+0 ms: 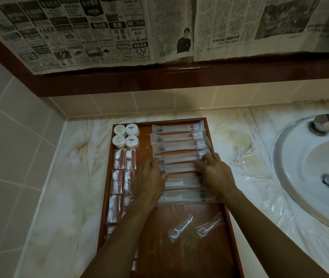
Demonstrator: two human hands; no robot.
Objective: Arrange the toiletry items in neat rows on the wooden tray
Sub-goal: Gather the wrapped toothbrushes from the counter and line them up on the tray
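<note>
A wooden tray [181, 255] lies on the marble counter. Several long toothbrush packets [177, 135] lie stacked in a column on its right half. My left hand [149, 181] rests on the left ends of the middle packets. My right hand [213, 171] touches the right end of one middle packet [179, 167] with bent fingertips. Round white soap pucks [126, 135] sit at the tray's far left corner. Below them runs a column of cotton-swab packets [124, 159]. Two wrapped floss picks [180, 227] lie loose on the bare near part of the tray.
A white sink [312, 173] with a chrome tap [324, 125] is at the right. Loose clear wrappers and floss picks [243, 155] lie on the counter between tray and sink. A tiled wall rises at the left and back, with newspaper above a dark ledge.
</note>
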